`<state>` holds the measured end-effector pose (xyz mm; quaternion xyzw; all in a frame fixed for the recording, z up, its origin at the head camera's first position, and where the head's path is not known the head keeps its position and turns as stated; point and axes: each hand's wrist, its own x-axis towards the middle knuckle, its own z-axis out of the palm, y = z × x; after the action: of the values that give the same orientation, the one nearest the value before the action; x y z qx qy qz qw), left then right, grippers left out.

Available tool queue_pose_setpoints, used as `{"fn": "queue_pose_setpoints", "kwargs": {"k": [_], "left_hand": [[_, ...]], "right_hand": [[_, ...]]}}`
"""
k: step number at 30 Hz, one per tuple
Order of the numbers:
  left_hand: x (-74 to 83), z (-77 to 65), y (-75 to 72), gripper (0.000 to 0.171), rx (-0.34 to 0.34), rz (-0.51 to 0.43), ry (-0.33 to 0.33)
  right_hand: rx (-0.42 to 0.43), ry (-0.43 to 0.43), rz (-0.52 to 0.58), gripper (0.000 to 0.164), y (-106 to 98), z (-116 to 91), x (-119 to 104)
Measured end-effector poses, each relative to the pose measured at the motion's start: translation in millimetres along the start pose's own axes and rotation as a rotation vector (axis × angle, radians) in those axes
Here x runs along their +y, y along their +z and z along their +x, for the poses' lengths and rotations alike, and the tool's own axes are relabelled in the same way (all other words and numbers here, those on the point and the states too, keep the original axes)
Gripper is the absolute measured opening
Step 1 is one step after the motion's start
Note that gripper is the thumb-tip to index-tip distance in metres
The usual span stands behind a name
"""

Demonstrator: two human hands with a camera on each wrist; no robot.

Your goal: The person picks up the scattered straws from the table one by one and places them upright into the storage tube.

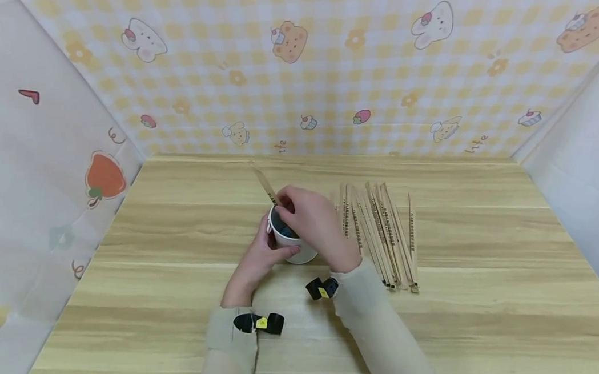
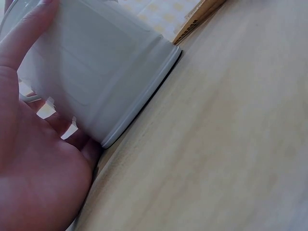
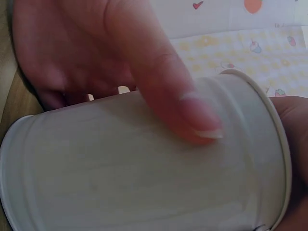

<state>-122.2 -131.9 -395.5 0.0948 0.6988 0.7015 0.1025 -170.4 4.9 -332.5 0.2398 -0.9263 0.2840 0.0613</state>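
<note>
Head view: near the middle of the frame, a left hand (image 1: 254, 257) holds a white cup (image 1: 304, 256) that stands on the wood-grain table (image 1: 488, 244). Its thumb lies across the near wall, and the other fingers go round the left side. The cup's inside looks dark. Over the mouth, the right hand (image 1: 318, 220) has its thumb and fingers drawn narrowly together on a slim paper-wrapped stick (image 1: 264, 183), which slants from the rim toward the upper left; its lower end is hidden by the fingers and cup.

Right of centre lies a loose row of similar printed packets (image 1: 383, 239), mostly lengthwise, several overlapping, one a little apart at the right end. Both arms wear pale sleeves (image 1: 230, 357) with black wrist devices (image 1: 322, 288) bearing yellow labels. Across the top hangs a yellow checked backdrop (image 1: 329, 88) with cartoon animals.

In the left wrist view, the cup fills the upper left, its base rim against the table. In the right wrist view, it runs across the lower frame, the left thumb pressed to its wall and part of the right hand at the right edge.
</note>
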Motion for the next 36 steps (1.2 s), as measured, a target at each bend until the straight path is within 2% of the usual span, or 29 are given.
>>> {"fn": "queue_pose_setpoints", "kwargs": {"k": [5,10,15,24,30,33,36], "left_hand": [[-3.8,0.8,-0.6,0.087,-0.001,0.006,0.023],[-18.6,5.5,-5.2,0.087,-0.003,-0.008,0.031],[-27.7,7.4,-7.4,0.086,0.004,0.002,0.036],[-28.7,8.5,-6.6,0.088,0.006,0.013,0.030],[-29.1,7.6,-6.9,0.089,0.011,-0.001,0.022],[-28.5,7.2,-6.6,0.090,0.015,0.001,0.018],[-22.0,6.4,-5.6,0.091,0.013,-0.023,0.021]], "right_hand": [[0.013,-0.006,-0.044,0.014,2,-1,-1],[0.006,-0.009,-0.068,0.020,3,0,-2],[0.001,0.004,-0.027,0.028,0,0,-3],[0.104,0.013,0.091,0.023,-12,-6,2],[0.207,0.024,0.192,0.023,-22,-21,8],[0.277,0.049,0.216,0.023,-27,-32,16],[0.322,0.114,0.199,0.025,-30,-42,31]]}}
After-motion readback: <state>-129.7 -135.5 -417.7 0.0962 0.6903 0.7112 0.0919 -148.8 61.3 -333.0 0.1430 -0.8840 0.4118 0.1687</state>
